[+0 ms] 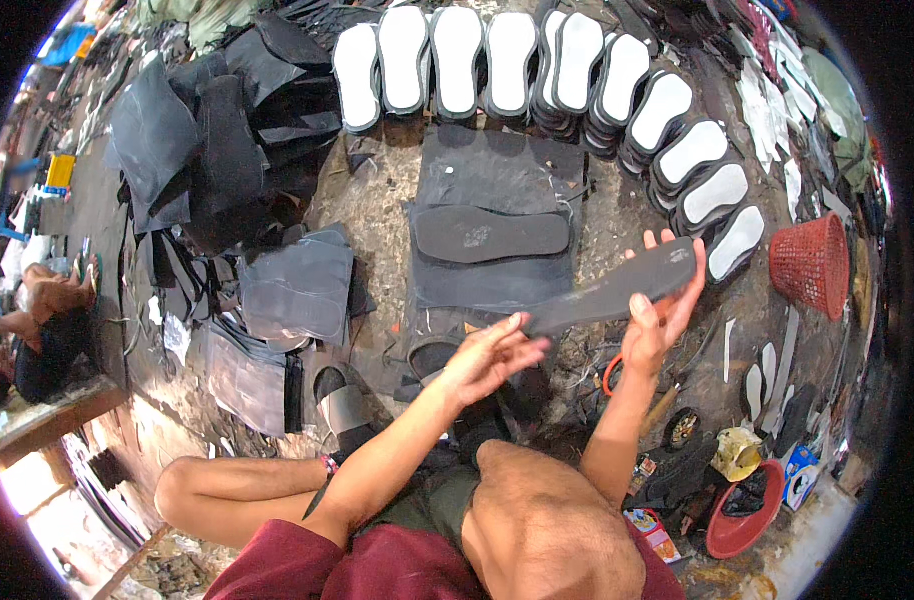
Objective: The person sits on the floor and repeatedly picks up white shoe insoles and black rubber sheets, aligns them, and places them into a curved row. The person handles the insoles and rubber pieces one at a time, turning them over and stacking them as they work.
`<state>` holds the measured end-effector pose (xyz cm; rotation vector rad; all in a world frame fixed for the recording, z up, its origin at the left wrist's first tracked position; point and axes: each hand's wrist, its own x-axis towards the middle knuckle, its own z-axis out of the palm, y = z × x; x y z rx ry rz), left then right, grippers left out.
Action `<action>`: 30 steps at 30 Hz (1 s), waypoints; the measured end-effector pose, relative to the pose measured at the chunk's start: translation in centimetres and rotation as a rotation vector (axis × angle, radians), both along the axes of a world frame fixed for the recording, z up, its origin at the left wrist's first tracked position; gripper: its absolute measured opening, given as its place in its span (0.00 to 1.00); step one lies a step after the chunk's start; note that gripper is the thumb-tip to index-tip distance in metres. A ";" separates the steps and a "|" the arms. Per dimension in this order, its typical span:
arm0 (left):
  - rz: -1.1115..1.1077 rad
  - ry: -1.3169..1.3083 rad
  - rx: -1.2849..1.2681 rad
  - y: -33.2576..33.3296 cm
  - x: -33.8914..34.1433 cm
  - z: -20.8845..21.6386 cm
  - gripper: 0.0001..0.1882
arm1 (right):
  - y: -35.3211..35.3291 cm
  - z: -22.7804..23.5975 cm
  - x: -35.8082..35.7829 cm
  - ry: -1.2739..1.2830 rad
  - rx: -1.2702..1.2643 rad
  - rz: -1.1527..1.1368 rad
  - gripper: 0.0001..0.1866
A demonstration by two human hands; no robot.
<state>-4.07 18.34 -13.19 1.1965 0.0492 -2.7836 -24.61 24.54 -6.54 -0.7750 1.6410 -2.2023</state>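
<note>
My right hand (665, 312) grips a dark grey shoe sole (617, 290) by its far right end, thumb on the near edge and fingers behind it. The sole is held tilted above the floor. At its lower left end is my left hand (495, 358), fingers stretched out and apart; whether they touch the sole I cannot tell. Beyond my hands, another dark sole (492, 236) lies flat on a black rubber sheet (477, 285).
Stacks of soles with white tops (510, 60) curve along the far and right side. Piled black sheets (227, 150) lie at the left, with cut sheets (297, 285) nearer. A red basket (809, 265) and a red basin (745, 530) stand at the right.
</note>
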 end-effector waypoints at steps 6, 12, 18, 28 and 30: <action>0.127 -0.490 -0.705 -6.5 4.5 -2.8 0.24 | 3.1 -10.0 -0.9 -0.351 0.425 -0.017 0.26; -0.030 -0.665 -1.035 -8.8 6.6 -7.0 0.22 | 1.8 -14.2 1.1 -0.379 0.556 0.026 0.24; -0.038 -0.682 -1.089 -8.9 6.2 -7.9 0.23 | 2.0 -15.1 1.2 -0.400 0.606 0.011 0.24; -0.087 -0.656 -1.092 -9.2 6.3 -8.5 0.23 | 2.3 -15.9 1.1 -0.252 0.711 -0.011 0.21; -0.136 -0.737 -1.140 -9.4 6.2 -9.1 0.23 | 1.7 -15.2 1.5 -0.192 0.792 -0.027 0.22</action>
